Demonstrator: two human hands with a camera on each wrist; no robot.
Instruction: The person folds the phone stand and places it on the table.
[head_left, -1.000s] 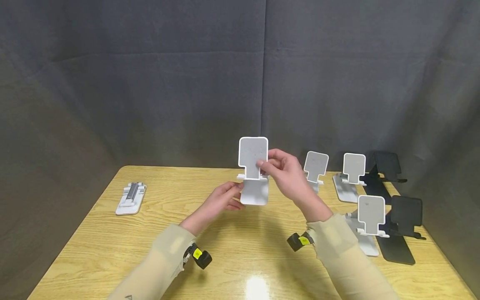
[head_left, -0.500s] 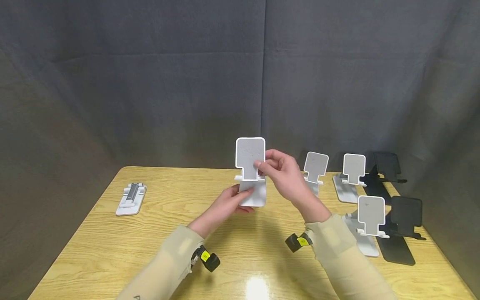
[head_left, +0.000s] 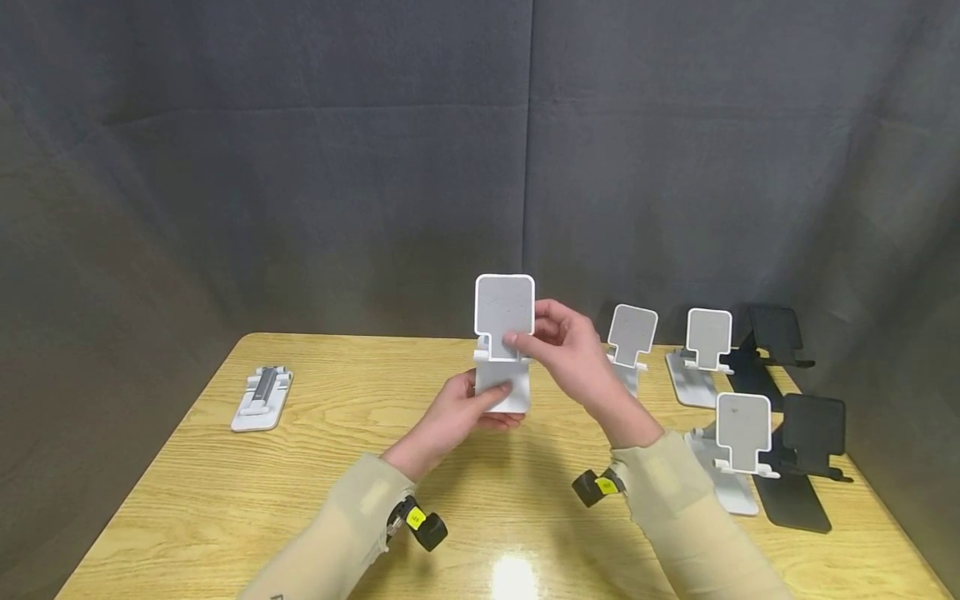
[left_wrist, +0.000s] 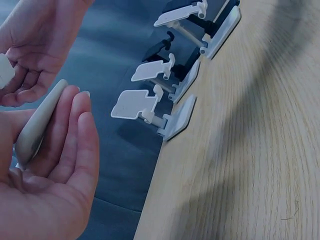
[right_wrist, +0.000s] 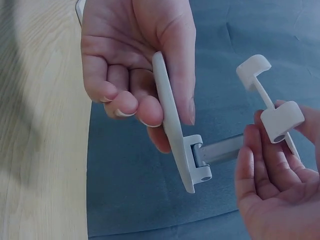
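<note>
A white phone stand (head_left: 505, 304), with a grey pad on its upper plate, is held up over the table between both hands. My left hand (head_left: 453, 408) grips its base plate (right_wrist: 172, 120), thumb across the front and fingers behind. With my right hand (head_left: 573, 354) I pinch the upper plate near its lower right, thumb on the grey pad. In the right wrist view a grey arm (right_wrist: 222, 149) joins the base hinge to the upper part, where two white hooks (right_wrist: 282, 122) stick out by my right fingers.
A folded white phone stand (head_left: 262, 398) lies at the table's left. On the right stand several opened ones: white stands (head_left: 742, 432) and black stands (head_left: 813, 433), in two rows. A dark curtain (head_left: 375, 167) hangs behind the wooden table (head_left: 187, 500).
My left hand has shifted right along the base plate, and its thumb now lies across the front. The right thumb has slid slightly lower on the pad. The stand stays nearly in place.
</note>
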